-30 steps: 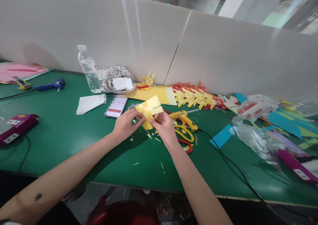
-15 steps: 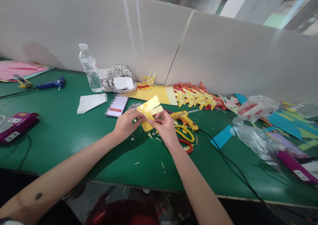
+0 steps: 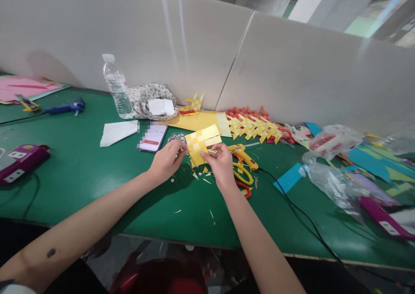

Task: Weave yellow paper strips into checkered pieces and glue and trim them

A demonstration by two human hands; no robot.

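Between my hands, above the green table, is a woven yellow paper piece (image 3: 197, 149) in a checkered pattern of two yellows, with loose strips spreading to the upper right. The closed fingers of my left hand (image 3: 167, 159) pinch at its left edge. My right hand (image 3: 221, 164) grips its lower right side between thumb and fingers. Close by the right hand lie a yellow glue gun (image 3: 243, 154) and scissors (image 3: 244, 175) with yellow and red handles, partly covered by that hand. Small paper scraps (image 3: 205, 170) are scattered beneath the piece.
Finished yellow paper fish shapes (image 3: 254, 127) lie in a row by the partition. A water bottle (image 3: 118, 88), phone (image 3: 153, 137) and patterned cloth (image 3: 142, 97) stand left of centre. Plastic bags (image 3: 333, 183) and blue paper are on the right. A black cord (image 3: 304, 212) crosses the table.
The woven paper has moved slightly right and turned flatter, showing more of its checkered face. My left fingers have shifted from its lower middle to its left edge.
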